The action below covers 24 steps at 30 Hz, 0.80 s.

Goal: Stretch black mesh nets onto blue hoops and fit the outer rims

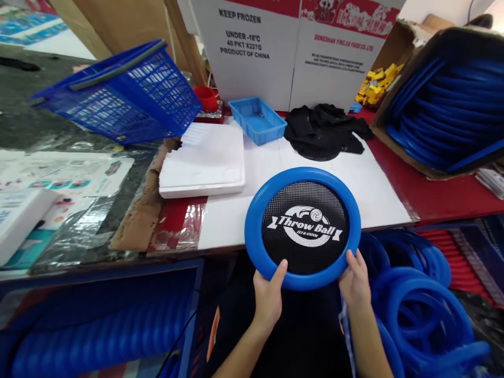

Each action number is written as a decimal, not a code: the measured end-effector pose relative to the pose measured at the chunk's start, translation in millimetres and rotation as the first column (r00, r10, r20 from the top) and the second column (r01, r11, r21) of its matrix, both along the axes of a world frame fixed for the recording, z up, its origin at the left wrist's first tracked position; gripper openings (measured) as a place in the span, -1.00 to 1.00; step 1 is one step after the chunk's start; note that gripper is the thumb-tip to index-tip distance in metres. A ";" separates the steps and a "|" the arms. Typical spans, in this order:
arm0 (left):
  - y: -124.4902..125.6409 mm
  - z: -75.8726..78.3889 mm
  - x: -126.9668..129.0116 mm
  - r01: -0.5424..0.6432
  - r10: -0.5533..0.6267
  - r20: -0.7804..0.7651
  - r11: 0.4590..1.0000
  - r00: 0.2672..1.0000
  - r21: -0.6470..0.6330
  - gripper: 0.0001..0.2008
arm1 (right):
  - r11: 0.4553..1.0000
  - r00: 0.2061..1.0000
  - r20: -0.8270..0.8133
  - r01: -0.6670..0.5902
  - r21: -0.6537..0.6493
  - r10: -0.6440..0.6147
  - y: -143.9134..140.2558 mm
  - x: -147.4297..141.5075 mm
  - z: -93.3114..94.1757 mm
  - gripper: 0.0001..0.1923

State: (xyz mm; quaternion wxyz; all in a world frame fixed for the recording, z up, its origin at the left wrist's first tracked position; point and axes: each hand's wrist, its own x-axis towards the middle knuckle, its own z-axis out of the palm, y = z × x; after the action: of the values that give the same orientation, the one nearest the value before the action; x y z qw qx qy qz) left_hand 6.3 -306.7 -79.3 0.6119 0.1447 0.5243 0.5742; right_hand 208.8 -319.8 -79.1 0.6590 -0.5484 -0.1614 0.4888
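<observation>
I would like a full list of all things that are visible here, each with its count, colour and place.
disc: one, blue rim with black mesh centre printed "Throw Ball", at the near table edge, held by both hands
shopping basket: one, blue, tilted, far left
small tray: one, light blue, far centre
foam slab: one, white, left of centre
black cloth: one pile, behind the disc
cardboard box of rings: one, brown, blue rings inside, right
loose rings: many, blue, below the table at right
printed carton: one, white and red, at back
left hand: fingers on the disc's near rim
right hand: fingers on the disc's near rim
</observation>
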 end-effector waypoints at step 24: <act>2.3 -12.7 3.6 -0.033 0.039 -0.118 0.998 0.992 0.056 -0.64 | 0.997 0.981 -0.179 0.077 0.016 -0.073 -32.0 -53.5 -8.4 -0.47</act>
State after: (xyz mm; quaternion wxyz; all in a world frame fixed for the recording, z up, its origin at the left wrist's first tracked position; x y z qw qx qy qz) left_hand 9.9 -304.4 -92.0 0.5650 0.1857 0.5465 0.5895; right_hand 155.3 -351.8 -87.5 0.6950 -0.5003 -0.0866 0.5091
